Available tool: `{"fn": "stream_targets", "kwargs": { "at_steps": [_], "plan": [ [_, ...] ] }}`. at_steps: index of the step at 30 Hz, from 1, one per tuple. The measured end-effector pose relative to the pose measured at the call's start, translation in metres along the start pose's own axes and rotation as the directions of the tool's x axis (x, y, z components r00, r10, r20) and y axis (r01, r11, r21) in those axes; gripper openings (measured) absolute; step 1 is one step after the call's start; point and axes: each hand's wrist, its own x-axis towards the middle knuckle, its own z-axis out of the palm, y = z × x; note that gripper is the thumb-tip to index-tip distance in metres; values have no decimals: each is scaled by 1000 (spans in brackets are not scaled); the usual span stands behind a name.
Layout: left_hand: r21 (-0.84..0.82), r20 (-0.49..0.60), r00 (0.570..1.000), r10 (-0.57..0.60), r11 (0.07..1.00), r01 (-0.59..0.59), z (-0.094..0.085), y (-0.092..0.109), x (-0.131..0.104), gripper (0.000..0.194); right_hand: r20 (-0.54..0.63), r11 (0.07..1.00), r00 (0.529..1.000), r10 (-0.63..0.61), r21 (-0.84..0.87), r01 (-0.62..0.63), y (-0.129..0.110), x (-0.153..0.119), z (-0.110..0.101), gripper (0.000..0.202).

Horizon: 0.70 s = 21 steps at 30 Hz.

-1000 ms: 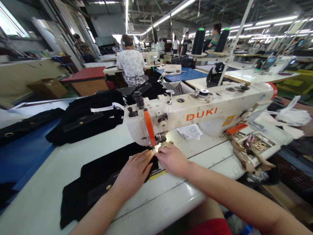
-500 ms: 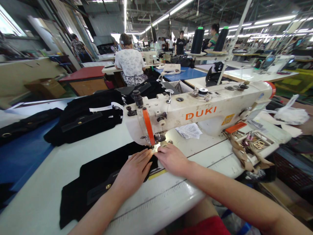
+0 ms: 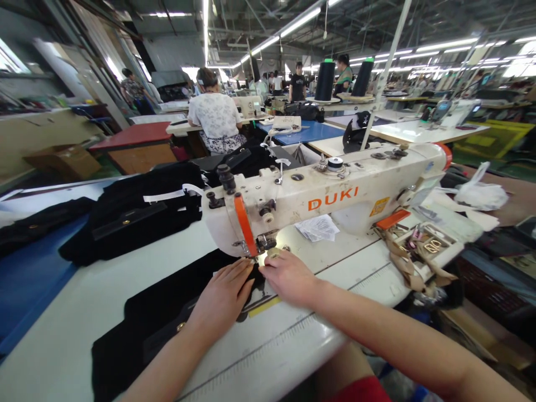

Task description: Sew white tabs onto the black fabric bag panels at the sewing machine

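A white sewing machine [image 3: 335, 195] with orange lettering stands across the worktable. Black fabric [image 3: 167, 296] lies left of its needle area, with a gold-coloured fitting [image 3: 181, 326] beside my left wrist. My left hand [image 3: 224, 293] rests flat on this fabric, fingertips beside the presser foot. Just right of the needle area, my right hand [image 3: 288, 276] has its thumb and fingers drawn together at the fabric's edge; what lies between them is too small to make out. Printed paper labels [image 3: 317, 228] lie on the machine bed.
More black pieces [image 3: 138, 212] are heaped behind the table's left part. A tray of small metal parts [image 3: 435, 243] sits at the right, near a white plastic bag [image 3: 481, 190]. A person in a patterned top [image 3: 215, 111] sits ahead.
The view has shifted, so the machine appears further left. The black fabric's right edge near my hands has drawn back toward the needle, baring more of the metal plate. Both hands stay beside the needle.
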Motion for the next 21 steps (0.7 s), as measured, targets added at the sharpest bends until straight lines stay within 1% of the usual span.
{"fn": "stream_targets", "kwargs": {
  "at_steps": [6, 8, 10, 14, 16, 17, 19, 21],
  "plan": [
    [-6, -34, 999, -1, 1000, 1, 5, -8, 5, 45, -20, 1000, 999, 26, 18, -25, 0, -2, 1, 12],
    [-8, -28, 1000, 1, 1000, -1, 4, -8, 1, 43, -19, 999, 1000, 20, 29, -20, -1, -3, -1, 13],
    [12, -9, 1000, -10, 1000, 10, 0, -6, -8, 41, -28, 999, 999, 18, 44, -16, -2, -4, -4, 13],
    [66, 50, 999, -12, 998, 9, -16, 8, -36, 40, -78, 996, 997, -2, 91, 9, -4, -7, -7, 12],
    [94, 54, 999, 0, 996, -5, -27, 17, -49, 39, -96, 992, 995, -22, 118, 33, -5, -8, -6, 13],
    [117, 36, 999, -3, 993, -1, -34, 21, -56, 40, -103, 991, 994, -27, 131, 41, -5, -9, -6, 14],
    [173, -46, 998, -45, 984, 53, -47, 24, -71, 48, -123, 987, 992, -29, 156, 48, -7, -11, -6, 16],
    [207, -123, 985, -124, 967, 148, -58, 21, -91, 67, -143, 983, 989, -26, 176, 51, -10, -16, -8, 17]
  ]
}}
